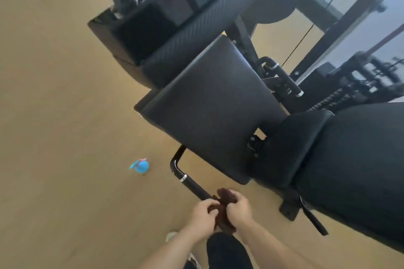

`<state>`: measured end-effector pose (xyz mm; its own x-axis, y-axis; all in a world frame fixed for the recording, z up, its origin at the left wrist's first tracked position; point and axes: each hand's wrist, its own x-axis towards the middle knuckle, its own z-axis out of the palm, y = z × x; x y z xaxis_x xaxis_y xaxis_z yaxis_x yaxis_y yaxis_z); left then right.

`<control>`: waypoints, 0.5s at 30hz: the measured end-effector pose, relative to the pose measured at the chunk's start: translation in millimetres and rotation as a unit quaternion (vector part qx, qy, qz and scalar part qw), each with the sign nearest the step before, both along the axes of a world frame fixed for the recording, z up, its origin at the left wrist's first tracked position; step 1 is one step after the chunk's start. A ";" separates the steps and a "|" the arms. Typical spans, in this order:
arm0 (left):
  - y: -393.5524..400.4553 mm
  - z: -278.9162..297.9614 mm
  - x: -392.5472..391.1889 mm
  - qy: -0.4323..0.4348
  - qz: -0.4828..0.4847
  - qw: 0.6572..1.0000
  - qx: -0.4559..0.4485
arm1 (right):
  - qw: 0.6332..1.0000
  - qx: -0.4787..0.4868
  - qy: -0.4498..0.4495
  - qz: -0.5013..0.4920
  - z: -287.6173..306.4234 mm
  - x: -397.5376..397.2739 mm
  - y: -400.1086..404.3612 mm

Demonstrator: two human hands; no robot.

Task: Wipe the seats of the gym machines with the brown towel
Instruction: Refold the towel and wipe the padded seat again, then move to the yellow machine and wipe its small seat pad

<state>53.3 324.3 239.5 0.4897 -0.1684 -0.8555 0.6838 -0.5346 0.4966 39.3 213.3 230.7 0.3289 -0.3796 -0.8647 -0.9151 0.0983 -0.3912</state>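
I see both hands low in view, the left hand [202, 214] and right hand [238, 206] each closed on the bunched brown towel [224, 214] between them. The black seat [209, 107] lies ahead, bare and apart from the towel. A black handle bar [188, 179] sits between us. A blue bottle [140, 166] stands on the tan floor [54, 116] to the left.

The brown towel [223, 214] is bunched into a dark, crumpled wad, held up off the floor, just below the near corner of the seat [209, 111], a black, textured, squarish pad, tilted in view, bare and apart from the towel
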 end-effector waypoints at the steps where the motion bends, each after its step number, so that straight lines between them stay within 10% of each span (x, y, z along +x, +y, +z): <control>1: 16.7 11.6 -8.8 0.010 0.058 0.998 -0.002 | 1.000 0.011 -0.012 -0.005 18.1 -4.9 10.8; 6: 102.0 57.4 -32.8 0.074 0.323 0.943 -0.028 | 0.994 0.104 -0.041 -0.001 107.4 -5.9 67.3; 11: 159.2 108.5 -49.4 0.020 0.321 0.929 -0.182 | 0.942 0.292 -0.158 0.056 167.9 -8.5 110.7; 15: 180.7 152.8 -57.4 -0.013 0.325 0.914 -0.244 | 0.938 0.241 -0.183 0.168 196.5 -6.2 135.8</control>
